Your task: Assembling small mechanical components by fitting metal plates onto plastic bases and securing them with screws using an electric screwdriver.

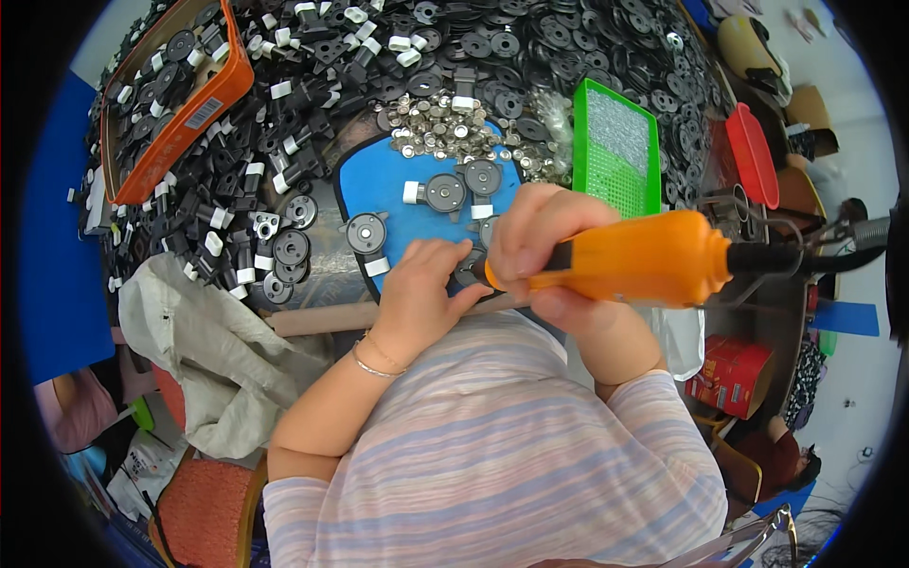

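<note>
My right hand is wrapped round an orange electric screwdriver, held nearly level with its tip pointing left. At the tip, partly hidden, a black round part sits between the thumb and fingers of my left hand, which steadies it near the blue mat's front edge. On the blue mat lie more round black parts with white tabs: one disc assembly left of centre, another in the middle and a third behind it. One more is partly covered by my right hand.
Small silver metal caps are heaped at the mat's back edge. A green tray of tiny metal pieces stands right of them. Black discs and white-tipped parts pile up behind. An orange bin stands at left, a red tray at right.
</note>
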Demonstrator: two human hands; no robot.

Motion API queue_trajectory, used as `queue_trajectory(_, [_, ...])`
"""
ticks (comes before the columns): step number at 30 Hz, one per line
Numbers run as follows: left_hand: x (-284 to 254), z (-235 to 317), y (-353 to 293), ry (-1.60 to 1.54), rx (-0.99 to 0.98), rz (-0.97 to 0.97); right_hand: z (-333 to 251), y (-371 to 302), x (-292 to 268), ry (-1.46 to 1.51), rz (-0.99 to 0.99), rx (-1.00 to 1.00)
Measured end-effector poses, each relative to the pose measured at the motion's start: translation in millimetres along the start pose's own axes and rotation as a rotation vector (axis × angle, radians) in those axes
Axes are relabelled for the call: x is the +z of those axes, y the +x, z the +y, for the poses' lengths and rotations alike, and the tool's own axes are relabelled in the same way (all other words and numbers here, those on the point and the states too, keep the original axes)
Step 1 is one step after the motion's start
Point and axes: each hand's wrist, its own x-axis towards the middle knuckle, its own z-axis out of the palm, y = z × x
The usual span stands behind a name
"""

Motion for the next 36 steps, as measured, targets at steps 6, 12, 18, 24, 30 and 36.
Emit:
queue_trajectory(6, [-1,1,1,0.009,0.005,0.012,2,11,4,-0.144,-0.107,0.005])
queue_trajectory(12, [2,-1,4,-0.069,-0.009,0.013,6,18,-2,-0.143,-0.244,-0.053])
queue_trajectory(18, [-3,10,3,0.001,-0.049,-0.024,3,9,-26,0.115,-0.258,-0.063])
queue_trajectory(24, [1,8,5,0.036,0.020,0.009,4,-11,-28,0.176,0.036,-0.071])
queue_trajectory(30, [2,11,5,0.033,0.000,0.002,-23,0,-37,0.075,-0.090,-0.152])
queue_trajectory(36, [3,11,3,0.078,0.028,0.031,-53,-40,-79,-0.154,0.318,-0.361])
